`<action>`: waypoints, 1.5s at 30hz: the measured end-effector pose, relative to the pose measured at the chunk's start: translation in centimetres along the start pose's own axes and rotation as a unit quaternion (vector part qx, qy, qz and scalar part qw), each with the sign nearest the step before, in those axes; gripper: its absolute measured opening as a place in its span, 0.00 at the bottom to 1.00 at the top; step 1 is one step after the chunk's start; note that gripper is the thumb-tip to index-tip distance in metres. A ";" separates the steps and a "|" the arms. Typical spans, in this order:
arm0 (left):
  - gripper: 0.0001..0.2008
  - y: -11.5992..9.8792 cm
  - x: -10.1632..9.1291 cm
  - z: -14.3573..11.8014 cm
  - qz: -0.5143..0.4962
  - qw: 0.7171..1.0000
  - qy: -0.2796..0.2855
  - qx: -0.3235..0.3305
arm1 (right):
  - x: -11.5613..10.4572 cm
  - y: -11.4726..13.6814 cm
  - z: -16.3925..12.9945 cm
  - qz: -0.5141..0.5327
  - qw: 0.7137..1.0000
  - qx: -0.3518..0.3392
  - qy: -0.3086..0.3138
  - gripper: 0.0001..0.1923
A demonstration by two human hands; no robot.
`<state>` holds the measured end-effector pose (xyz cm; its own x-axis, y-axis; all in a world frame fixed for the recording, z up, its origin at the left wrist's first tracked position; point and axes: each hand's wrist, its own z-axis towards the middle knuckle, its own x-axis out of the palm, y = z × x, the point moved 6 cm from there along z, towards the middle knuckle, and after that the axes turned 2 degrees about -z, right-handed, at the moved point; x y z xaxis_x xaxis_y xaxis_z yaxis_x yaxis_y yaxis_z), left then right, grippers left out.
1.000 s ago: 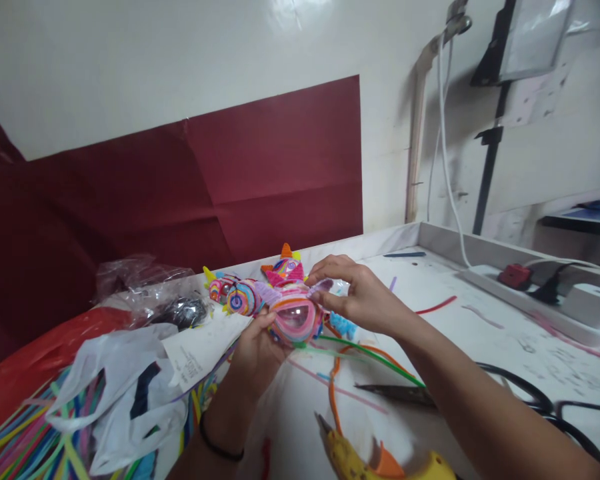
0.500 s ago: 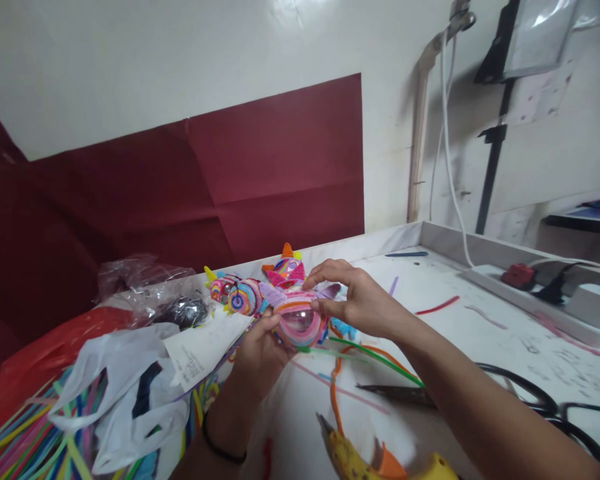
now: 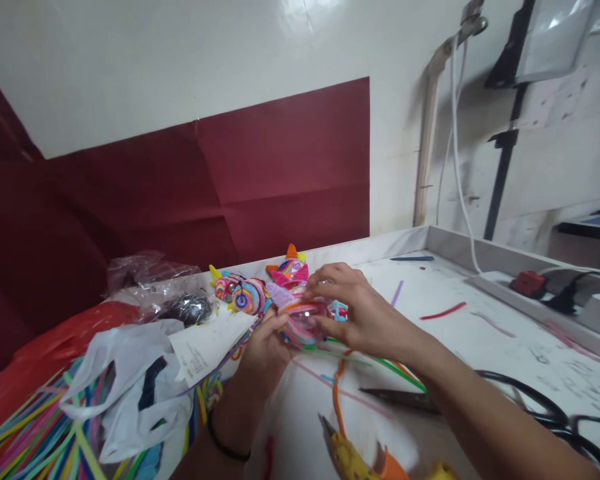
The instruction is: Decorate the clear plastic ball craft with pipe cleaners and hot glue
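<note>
Pink craft piece point(image 3: 300, 327) rests between curled hands point(image 3: 265, 350) point(image 3: 363, 310).

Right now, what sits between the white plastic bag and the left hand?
In the head view, a printed white paper; lower in the picture, thin coloured strips also show between white plastic bag and left hand.

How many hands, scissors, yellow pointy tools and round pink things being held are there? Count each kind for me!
Left hand and right hand: 2
Scissors: 1
Yellow pointy tool: 1
Round pink thing being held: 1
Total: 5
</note>
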<state>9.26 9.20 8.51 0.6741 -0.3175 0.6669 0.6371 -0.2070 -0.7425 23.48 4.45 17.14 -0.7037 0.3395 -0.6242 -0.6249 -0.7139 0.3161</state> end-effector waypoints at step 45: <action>0.33 0.1 0.6 -0.4 0.037 0.999 0.018 0.014 | 1.8 1.5 -0.1 -0.084 0.995 -0.026 0.055 0.10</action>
<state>9.56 8.64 8.82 0.7066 -0.3645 0.6065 0.5959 -0.1558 -0.7878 21.33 3.95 16.44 -0.5472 0.3904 -0.7404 -0.7105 -0.6842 0.1644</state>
